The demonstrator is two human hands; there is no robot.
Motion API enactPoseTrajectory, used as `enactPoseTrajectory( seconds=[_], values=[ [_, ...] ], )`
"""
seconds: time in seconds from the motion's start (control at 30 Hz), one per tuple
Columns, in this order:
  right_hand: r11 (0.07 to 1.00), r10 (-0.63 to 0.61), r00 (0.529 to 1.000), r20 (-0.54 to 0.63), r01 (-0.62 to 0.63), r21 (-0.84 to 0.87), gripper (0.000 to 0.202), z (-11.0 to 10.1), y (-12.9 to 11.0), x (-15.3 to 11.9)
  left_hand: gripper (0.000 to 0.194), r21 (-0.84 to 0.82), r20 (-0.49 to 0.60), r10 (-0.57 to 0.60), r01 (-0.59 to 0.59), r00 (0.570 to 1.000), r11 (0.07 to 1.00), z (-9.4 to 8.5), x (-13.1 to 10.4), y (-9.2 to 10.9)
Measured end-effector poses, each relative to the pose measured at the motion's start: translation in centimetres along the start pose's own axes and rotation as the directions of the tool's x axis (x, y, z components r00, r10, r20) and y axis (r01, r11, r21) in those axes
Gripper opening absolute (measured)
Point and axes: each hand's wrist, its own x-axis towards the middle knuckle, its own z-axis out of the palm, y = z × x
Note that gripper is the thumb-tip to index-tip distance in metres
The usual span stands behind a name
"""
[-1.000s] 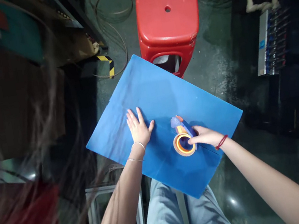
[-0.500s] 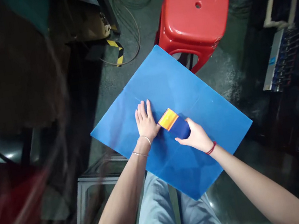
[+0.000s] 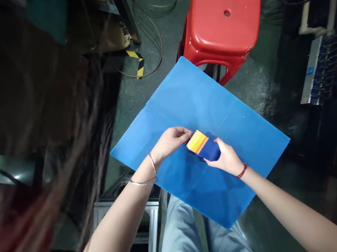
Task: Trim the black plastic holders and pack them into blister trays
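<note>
A small dark-blue block with a shiny yellow-orange end (image 3: 209, 148) is in my right hand (image 3: 227, 159), whose thumb and fingers wrap around its blue part. My left hand (image 3: 174, 139) is at the corner of the yellow end, its fingers bent and drawn together. Whatever may be between those fingertips is too small and hidden to make out. Both hands are over a flat blue board (image 3: 201, 89), set like a diamond before me, with faint lines across it.
Beyond the board's far corner stands a red plastic stool (image 3: 223, 12). A thin cable (image 3: 159, 54) loops on the floor near yellow-black tape (image 3: 137, 62). At lower left is a grey metal frame (image 3: 154, 219); a metal strip with rows of fittings (image 3: 312, 74) lies at right.
My left hand has lifted off the board, where it lay flat with spread fingers, and has closed its fingers at the block's yellow end. My right hand keeps its hold. The view has shifted slightly.
</note>
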Motion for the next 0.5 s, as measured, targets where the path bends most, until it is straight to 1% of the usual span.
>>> enactPoseTrajectory(
  seconds=[0.07, 0.13, 0.2, 0.23, 0.27, 0.3, 0.33, 0.4, 0.47, 0.5],
  values=[
    [1.000, 0.005, 1.000, 0.001, -0.005, -0.013, 0.039, 0.1, 0.0, -0.1, 0.017, 0.010, -0.013, -0.035, 0.035, 0.999, 0.999, 0.3, 0.3, 0.1],
    [0.999, 0.014, 1.000, 0.007, -0.014, -0.030, 0.039, 0.2, -0.2, -0.2, 0.006, 0.031, -0.043, -0.065, 0.067, 0.997, 0.997, 0.7, 0.6, 0.3],
    [0.998, 0.028, 0.999, 0.019, -0.027, -0.051, 0.039, 0.1, -0.7, -0.1, 0.009, 0.066, -0.087, -0.082, 0.088, 0.993, 0.994, 0.6, 0.7, 0.7],
    [0.997, 0.036, 0.999, 0.027, -0.034, -0.062, 0.039, 0.1, -0.9, 0.0, 0.011, 0.087, -0.110, -0.084, 0.094, 0.990, 0.992, 0.1, 0.8, 1.0],
    [0.996, 0.045, 0.998, 0.035, -0.042, -0.074, 0.039, -0.1, -1.1, 0.1, 0.013, 0.108, -0.134, -0.083, 0.098, 0.987, 0.989, -0.8, 0.8, 1.5],
    [0.995, 0.056, 0.998, 0.043, -0.052, -0.085, 0.039, -0.3, -1.4, 0.2, 0.013, 0.130, -0.163, -0.078, 0.099, 0.984, 0.987, -2.1, 0.8, 2.0],
    [0.993, 0.069, 0.996, 0.051, -0.064, -0.096, 0.038, -0.5, -1.6, 0.2, 0.012, 0.152, -0.199, -0.068, 0.099, 0.978, 0.983, -3.8, 0.9, 2.7],
    [0.988, 0.101, 0.993, 0.067, -0.092, -0.124, 0.038, -1.1, -2.2, 0.4, 0.010, 0.194, -0.302, -0.032, 0.095, 0.953, 0.976, -8.1, 1.0, 4.2],
    [0.980, 0.131, 0.988, 0.083, -0.116, -0.164, 0.037, -1.7, -3.2, 0.7, 0.007, 0.226, -0.431, 0.024, 0.083, 0.902, 0.971, -12.6, 1.2, 5.6],
    [0.974, 0.143, 0.985, 0.093, -0.124, -0.189, 0.037, -1.9, -3.9, 1.0, 0.006, 0.236, -0.486, 0.050, 0.076, 0.872, 0.969, -14.5, 1.3, 6.1]
  ],
)
